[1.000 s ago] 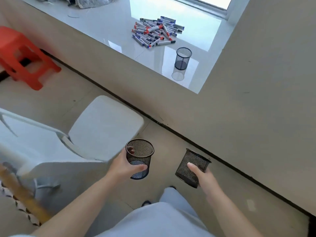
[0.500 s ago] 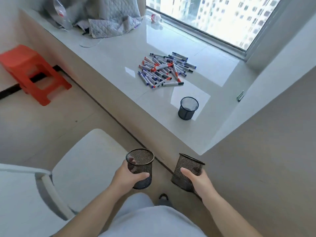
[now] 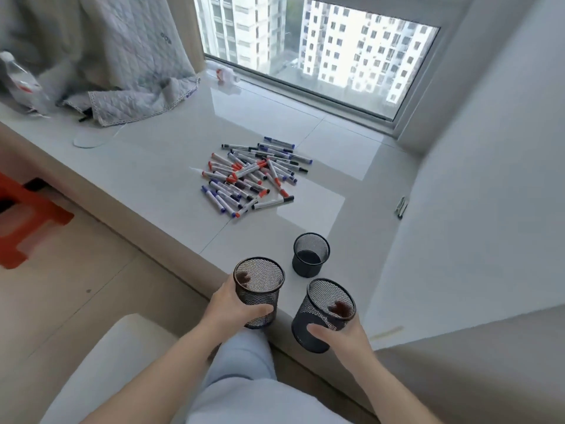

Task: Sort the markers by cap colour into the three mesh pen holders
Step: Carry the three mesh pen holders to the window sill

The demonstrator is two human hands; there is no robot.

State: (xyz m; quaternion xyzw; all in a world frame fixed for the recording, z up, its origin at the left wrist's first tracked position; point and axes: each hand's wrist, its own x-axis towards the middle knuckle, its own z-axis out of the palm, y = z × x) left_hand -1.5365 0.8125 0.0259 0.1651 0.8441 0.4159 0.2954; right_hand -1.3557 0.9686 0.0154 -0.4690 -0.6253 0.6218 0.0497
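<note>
While the markers (image 3: 255, 175) lie unsorted in a heap on the window ledge (image 3: 159, 166), the left hand (image 3: 235, 307) grips one empty mesh holder (image 3: 259, 290) and the right hand (image 3: 342, 335) grips a second holder (image 3: 325, 315), both above the ledge's front edge. A third holder (image 3: 311, 254) already stands on the ledge, so this looks like the setup step; next both should be put down upright near it, with room between the rims

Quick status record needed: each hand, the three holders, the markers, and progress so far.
left hand: grips an empty mesh holder
right hand: grips a second holder, tilted, empty
third holder: upright on the window ledge, empty
markers: loose pile on the ledge; red, blue and black caps
progress: none sorted yet
</note>
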